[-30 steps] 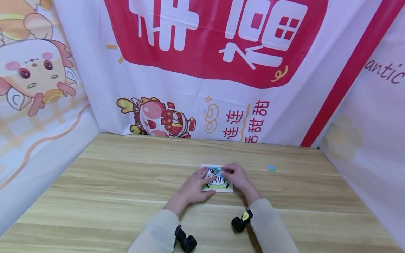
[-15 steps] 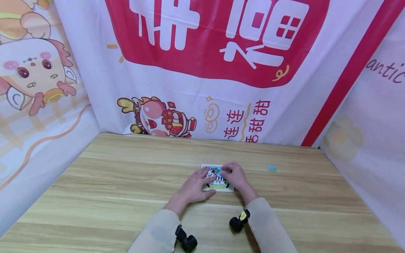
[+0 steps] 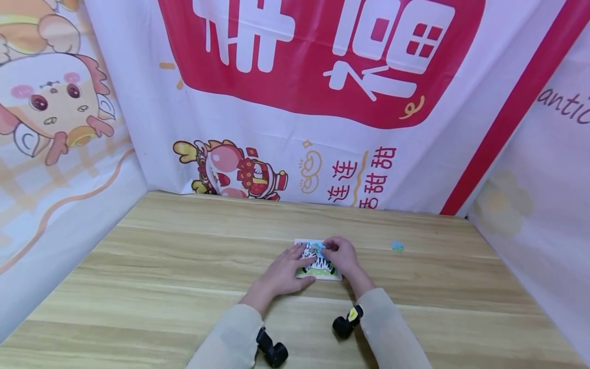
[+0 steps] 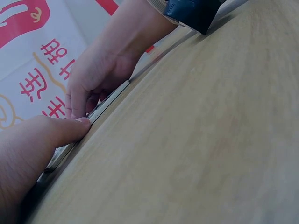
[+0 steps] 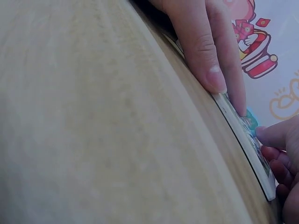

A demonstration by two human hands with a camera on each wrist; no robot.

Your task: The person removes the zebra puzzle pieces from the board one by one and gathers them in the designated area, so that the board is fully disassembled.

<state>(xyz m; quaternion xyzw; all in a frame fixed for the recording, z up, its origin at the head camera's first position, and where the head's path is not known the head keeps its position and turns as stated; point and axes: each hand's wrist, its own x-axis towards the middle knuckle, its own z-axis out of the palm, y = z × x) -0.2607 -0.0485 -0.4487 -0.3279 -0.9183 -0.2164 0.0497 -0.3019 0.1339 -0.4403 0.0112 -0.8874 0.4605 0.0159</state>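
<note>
A small square puzzle board (image 3: pixel 319 272) with a zebra picture lies on the table. My left hand (image 3: pixel 283 271) rests on its left part, its index finger extended over the zebra and its thumb (image 4: pixel 70 130) at the near edge. At the board's upper right, my right hand (image 3: pixel 342 256) pinches a small blue-green puzzle piece (image 5: pixel 252 119) with thumb and fingers. That piece stands tilted up from the board in the right wrist view, partly hidden by the fingertips.
A loose blue and green puzzle piece (image 3: pixel 397 246) lies on the wooden table (image 3: pixel 184 256) to the right of the board. Printed cloth (image 3: pixel 221 118) hangs behind the table and along both sides. Each sleeve carries a black wrist camera (image 3: pixel 348 322).
My right wrist has shifted slightly to the left, and a little more blue shows by its fingertips. The left hand stays in place on the board.
</note>
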